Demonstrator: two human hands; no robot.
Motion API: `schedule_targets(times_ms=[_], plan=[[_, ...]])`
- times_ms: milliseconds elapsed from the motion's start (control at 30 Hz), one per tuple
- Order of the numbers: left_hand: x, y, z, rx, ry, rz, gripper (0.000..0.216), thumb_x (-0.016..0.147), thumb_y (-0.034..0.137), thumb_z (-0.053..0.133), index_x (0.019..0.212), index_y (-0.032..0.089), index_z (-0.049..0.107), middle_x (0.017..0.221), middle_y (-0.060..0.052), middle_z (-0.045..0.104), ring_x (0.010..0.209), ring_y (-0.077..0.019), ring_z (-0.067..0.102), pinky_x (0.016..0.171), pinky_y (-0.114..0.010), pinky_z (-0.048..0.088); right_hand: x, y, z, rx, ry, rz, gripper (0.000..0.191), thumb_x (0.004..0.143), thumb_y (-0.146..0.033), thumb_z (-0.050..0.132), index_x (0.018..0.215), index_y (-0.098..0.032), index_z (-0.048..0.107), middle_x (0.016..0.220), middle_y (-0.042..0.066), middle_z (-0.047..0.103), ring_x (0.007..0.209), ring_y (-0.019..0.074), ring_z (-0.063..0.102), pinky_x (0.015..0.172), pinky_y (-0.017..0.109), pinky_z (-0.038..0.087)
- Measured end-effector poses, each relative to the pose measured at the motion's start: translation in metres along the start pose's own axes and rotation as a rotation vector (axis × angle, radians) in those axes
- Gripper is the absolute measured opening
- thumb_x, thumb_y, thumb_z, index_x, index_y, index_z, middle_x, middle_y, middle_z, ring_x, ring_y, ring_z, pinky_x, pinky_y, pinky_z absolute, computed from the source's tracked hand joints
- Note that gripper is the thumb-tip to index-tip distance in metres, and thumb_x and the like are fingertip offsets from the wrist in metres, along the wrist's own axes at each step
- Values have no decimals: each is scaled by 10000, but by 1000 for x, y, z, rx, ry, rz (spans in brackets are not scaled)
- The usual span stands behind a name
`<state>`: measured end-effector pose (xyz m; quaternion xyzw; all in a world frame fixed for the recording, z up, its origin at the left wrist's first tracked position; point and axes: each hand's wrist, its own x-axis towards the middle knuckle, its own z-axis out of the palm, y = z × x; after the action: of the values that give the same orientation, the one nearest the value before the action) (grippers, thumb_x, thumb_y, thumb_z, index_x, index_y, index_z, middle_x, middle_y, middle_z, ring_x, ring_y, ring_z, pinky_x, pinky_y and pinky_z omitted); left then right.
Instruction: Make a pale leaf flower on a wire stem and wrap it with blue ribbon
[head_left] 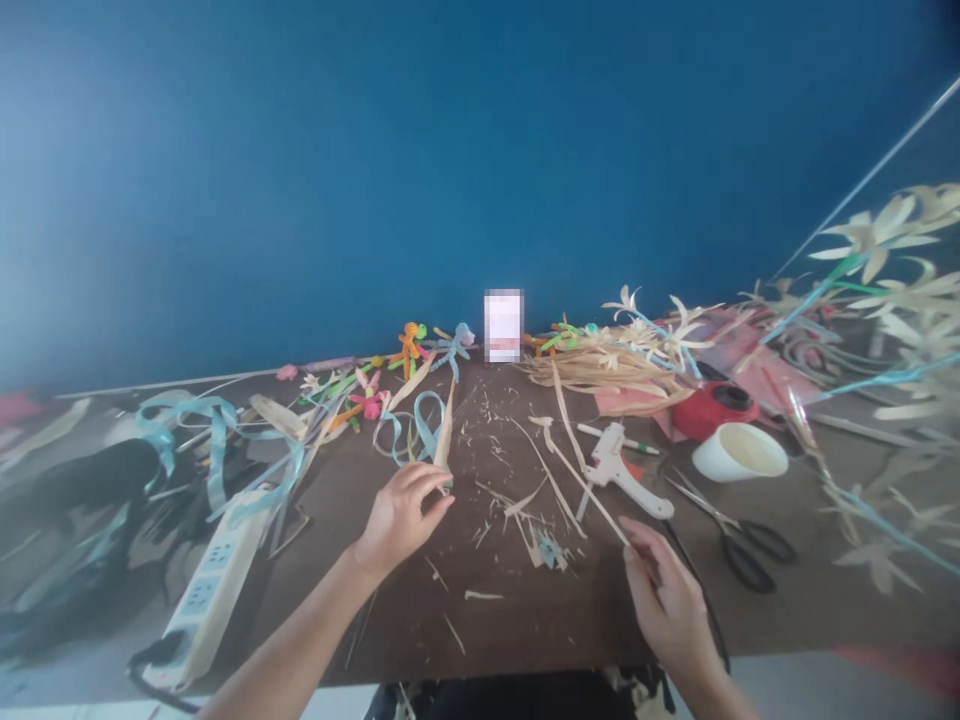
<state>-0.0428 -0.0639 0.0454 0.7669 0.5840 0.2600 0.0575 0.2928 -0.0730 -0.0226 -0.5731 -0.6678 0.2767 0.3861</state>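
My right hand [667, 585] pinches the lower end of a thin pale stick [592, 490]. The stick slants up and left to a small pale tip like a bud. To the left, my left hand [405, 515] is closed, thumb and fingers drawn together. A pale dried husk strip [445, 430] rises just behind those fingertips; whether they grip it I cannot tell. Beyond the stick lies a white glue gun [619, 475], on its side. Scissors [727, 525] with black handles rest right of my right hand.
A white power strip [217, 580] and blue ribbon [217, 430] lie left. A white cup [739, 452], a red round object [712, 405] and husk flowers [877, 240] on blue stems are at right. Scraps [547, 550] litter the brown table [517, 630]. A blue wall stands behind.
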Motion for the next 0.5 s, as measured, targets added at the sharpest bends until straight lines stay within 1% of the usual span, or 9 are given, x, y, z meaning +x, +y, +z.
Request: schedule_targets(times_ms=[100, 167, 233, 300, 400, 500], plan=[[2, 18, 7, -33, -11, -24, 135, 796, 222, 538, 895, 209, 627, 877, -46, 638, 864, -176, 577, 789, -318, 460, -1, 1, 0, 1, 0, 18, 272, 842, -289, 437, 1077, -179, 520, 1050, 117, 586, 889, 206, 597, 807, 319, 481], [5, 36, 18, -42, -72, -27, 146, 804, 239, 526, 903, 209, 629, 866, -47, 632, 836, -174, 580, 758, -309, 466, -1, 2, 0, 5, 0, 24, 269, 842, -290, 439, 1072, -180, 524, 1047, 114, 587, 892, 209, 596, 809, 322, 477], [9, 54, 31, -14, -138, -43, 190, 789, 268, 546, 952, 198, 614, 882, -56, 619, 820, -183, 578, 720, -307, 472, -2, 3, 0, 8, -2, 20, 270, 841, -290, 442, 1074, -181, 525, 1056, 112, 585, 907, 212, 592, 817, 326, 471], [13, 66, 43, 19, -203, -54, 199, 766, 264, 574, 947, 188, 608, 881, -59, 603, 825, -196, 571, 713, -313, 468, -3, 3, 0, 10, -4, 12, 269, 841, -288, 442, 1074, -184, 525, 1066, 111, 582, 923, 214, 586, 827, 330, 463], [18, 71, 54, 34, -256, -56, 129, 800, 195, 509, 854, 183, 625, 813, -53, 599, 789, -193, 565, 698, -309, 451, -2, 3, 0, 15, -12, 9, 265, 844, -284, 441, 1075, -187, 524, 1056, 108, 584, 912, 208, 586, 824, 329, 460], [20, 62, 54, -63, -220, -111, 190, 820, 168, 452, 790, 184, 639, 769, -54, 608, 753, -185, 567, 707, -305, 427, -3, 3, 0, 31, -13, 5, 261, 846, -278, 441, 1078, -187, 519, 1055, 109, 581, 916, 208, 582, 830, 332, 456]])
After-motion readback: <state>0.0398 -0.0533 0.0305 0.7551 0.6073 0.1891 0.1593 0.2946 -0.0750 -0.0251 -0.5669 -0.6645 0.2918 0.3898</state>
